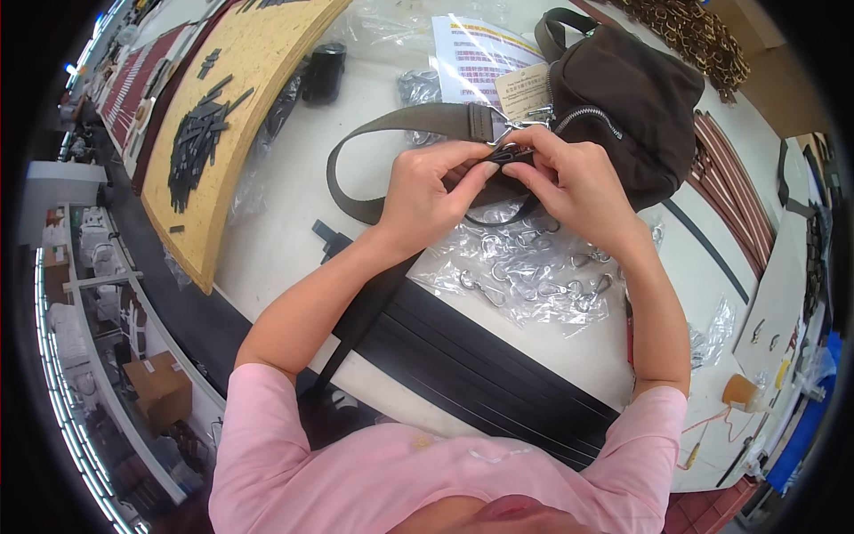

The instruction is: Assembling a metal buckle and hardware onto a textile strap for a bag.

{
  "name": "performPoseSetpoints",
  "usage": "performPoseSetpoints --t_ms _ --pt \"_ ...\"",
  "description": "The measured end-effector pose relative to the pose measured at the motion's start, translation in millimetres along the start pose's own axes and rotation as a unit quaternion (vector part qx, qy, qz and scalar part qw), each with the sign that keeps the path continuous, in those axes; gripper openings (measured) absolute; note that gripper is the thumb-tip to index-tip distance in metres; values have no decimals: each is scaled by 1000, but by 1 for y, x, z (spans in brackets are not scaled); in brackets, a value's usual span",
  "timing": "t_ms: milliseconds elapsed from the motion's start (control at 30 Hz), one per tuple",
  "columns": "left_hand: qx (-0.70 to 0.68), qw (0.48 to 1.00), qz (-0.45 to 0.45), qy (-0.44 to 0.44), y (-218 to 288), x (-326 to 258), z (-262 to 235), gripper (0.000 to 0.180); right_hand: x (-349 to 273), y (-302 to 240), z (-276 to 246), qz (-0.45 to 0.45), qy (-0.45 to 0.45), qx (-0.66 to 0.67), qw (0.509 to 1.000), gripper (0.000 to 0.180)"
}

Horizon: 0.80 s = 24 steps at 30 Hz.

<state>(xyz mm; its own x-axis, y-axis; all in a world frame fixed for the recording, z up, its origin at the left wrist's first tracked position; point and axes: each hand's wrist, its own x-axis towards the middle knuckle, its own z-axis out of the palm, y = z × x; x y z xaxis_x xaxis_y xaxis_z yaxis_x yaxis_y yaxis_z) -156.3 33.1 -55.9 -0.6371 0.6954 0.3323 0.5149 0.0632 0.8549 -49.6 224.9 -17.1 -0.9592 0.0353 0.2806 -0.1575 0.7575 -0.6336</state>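
My left hand (pixel 427 191) and my right hand (pixel 574 178) meet over the white table, both pinching a small black strap piece (pixel 509 158) with a metal clip at its end. An olive webbing strap (pixel 391 125) loops from there to the left. The dark brown fabric bag (pixel 636 89) lies just behind my right hand, with a paper tag (pixel 523 89) at its zipper. Beneath my hands lies a clear plastic bag of silver snap hooks (pixel 525 267).
Several long black straps (pixel 463 351) lie flat across the table's near edge. A yellow board (pixel 231 98) with small black pieces sits at the left. A printed sheet (pixel 476 53) lies at the back, brown strips (pixel 729 205) at the right, an orange cup (pixel 738 390) near the right edge.
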Motion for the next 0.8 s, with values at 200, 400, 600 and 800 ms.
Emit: performPoseSetpoints --t_ms 200,400,600,800 --pt "-249 945 -203 -65 3 3 -6 25 2 -10 -11 60 -10 40 997 36" --pt "-279 925 -235 -109 5 5 -7 25 -3 5 -5 58 19 68 996 41" --pt "-283 928 -215 -114 0 3 -3 25 -3 6 -8 52 -9 134 990 36" --pt "-277 932 -207 -105 -1 0 -1 27 0 3 -11 72 -32 131 988 28"
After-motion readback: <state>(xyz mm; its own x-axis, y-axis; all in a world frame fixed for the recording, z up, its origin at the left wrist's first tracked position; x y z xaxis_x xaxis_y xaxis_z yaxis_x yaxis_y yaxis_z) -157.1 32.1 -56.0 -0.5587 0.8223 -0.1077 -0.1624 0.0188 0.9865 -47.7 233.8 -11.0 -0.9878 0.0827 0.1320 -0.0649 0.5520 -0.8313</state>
